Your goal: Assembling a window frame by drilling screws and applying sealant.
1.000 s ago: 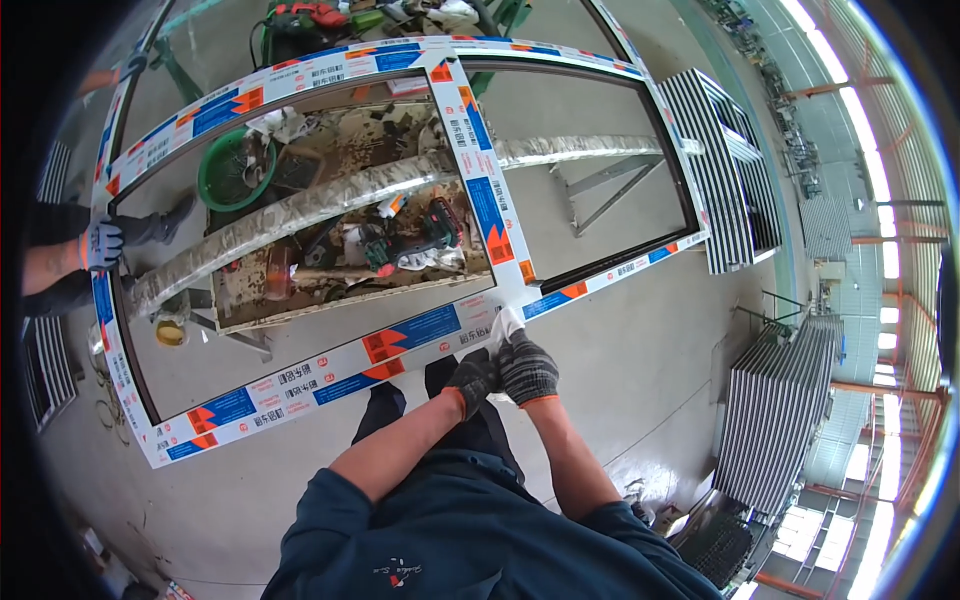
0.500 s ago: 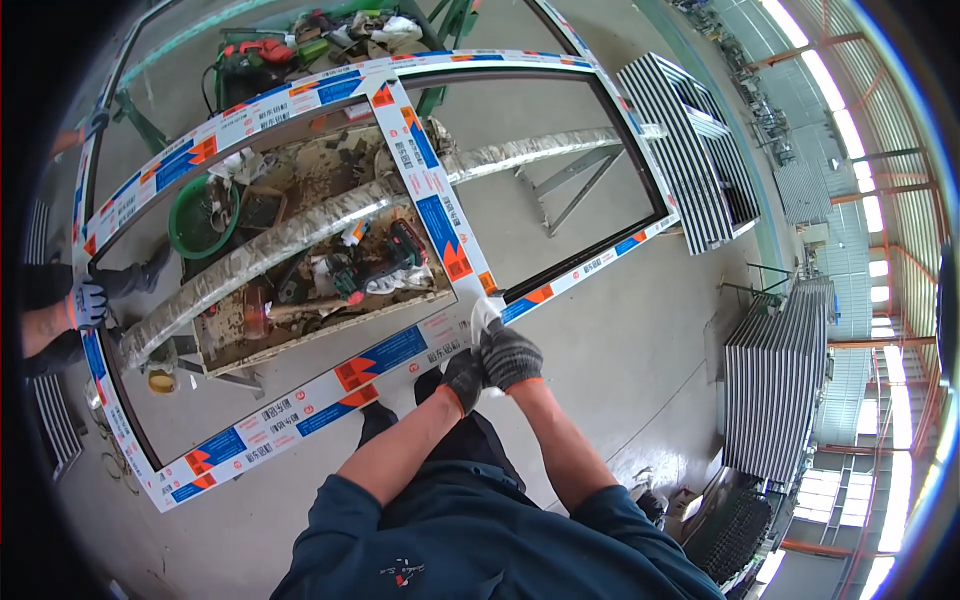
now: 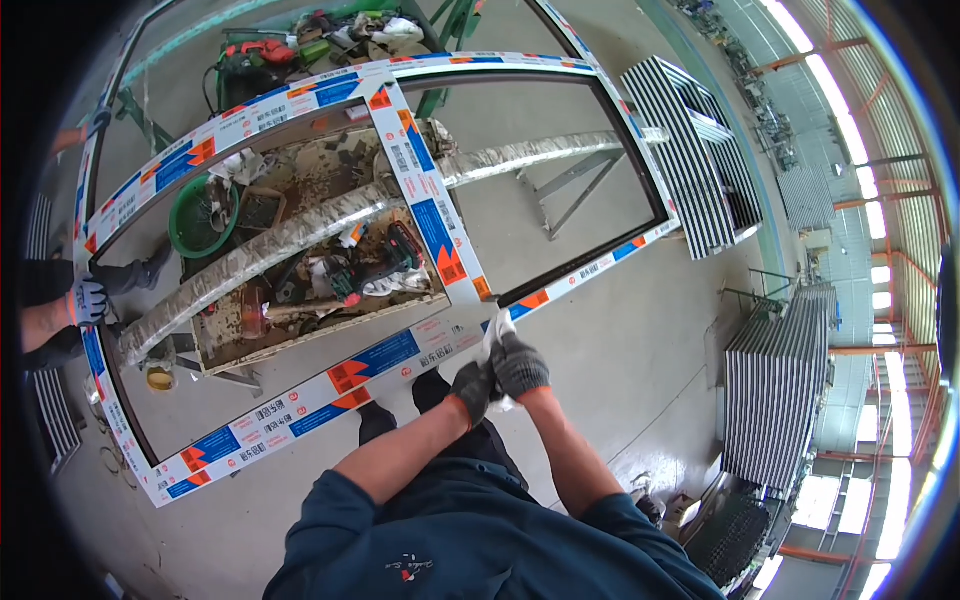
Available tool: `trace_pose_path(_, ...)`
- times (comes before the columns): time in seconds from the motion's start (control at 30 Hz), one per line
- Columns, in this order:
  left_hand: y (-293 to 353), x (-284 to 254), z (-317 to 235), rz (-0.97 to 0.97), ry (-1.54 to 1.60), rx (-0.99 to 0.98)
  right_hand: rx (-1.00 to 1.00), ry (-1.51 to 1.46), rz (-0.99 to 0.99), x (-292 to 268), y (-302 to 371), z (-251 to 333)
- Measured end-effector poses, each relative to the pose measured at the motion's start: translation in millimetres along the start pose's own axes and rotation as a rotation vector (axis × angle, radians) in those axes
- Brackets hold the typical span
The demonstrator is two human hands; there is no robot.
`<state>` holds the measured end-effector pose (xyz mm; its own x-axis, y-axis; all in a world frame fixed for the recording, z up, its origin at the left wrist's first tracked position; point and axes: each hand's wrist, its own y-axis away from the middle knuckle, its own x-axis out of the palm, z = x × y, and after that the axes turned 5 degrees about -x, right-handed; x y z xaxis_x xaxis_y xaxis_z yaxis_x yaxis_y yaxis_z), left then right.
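A large window frame [image 3: 440, 215] wrapped in blue, orange and white protective film lies before me. At the joint of its crossbar and near rail, a white cloth [image 3: 497, 328] is bunched against the edge. My right hand [image 3: 521, 366], in a dark grey knit glove, is closed around this cloth. Just left of it, my left hand [image 3: 473, 388], gloved alike, has curled fingers touching the cloth's lower part; their exact grip is partly hidden.
A padded curved bar [image 3: 300, 235] passes under the frame, above a worn tray [image 3: 330, 150] with a cordless drill [image 3: 405, 245] and a green basin [image 3: 203, 228]. At left, a co-worker's gloved hand [image 3: 88, 300] holds the frame. Striped profile stacks [image 3: 775, 400] stand right.
Both hands and the cloth have shifted slightly right and away from the joint, along the near rail. The frame stays almost in place, and the co-worker's hand still holds it.
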<state>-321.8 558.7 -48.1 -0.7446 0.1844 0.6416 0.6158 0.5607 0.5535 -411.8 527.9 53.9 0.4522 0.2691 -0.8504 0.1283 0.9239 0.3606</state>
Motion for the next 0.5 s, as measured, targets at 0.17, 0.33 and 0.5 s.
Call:
trace_pose_path(0.17, 6, -49, 35, -0.004, 0.361, -0.019, -0.081, 0.095, 0.116, 14, 13, 38)
trace_pose_path(0.33, 12, -20, 29, -0.087, 0.455, 0.000, -0.113, 0.082, 0.059, 0, -12, 26)
trace_pose_path(0.5, 21, 5, 6, -0.118, 0.671, -0.092, -0.049, 0.071, 0.102, 11, 15, 1)
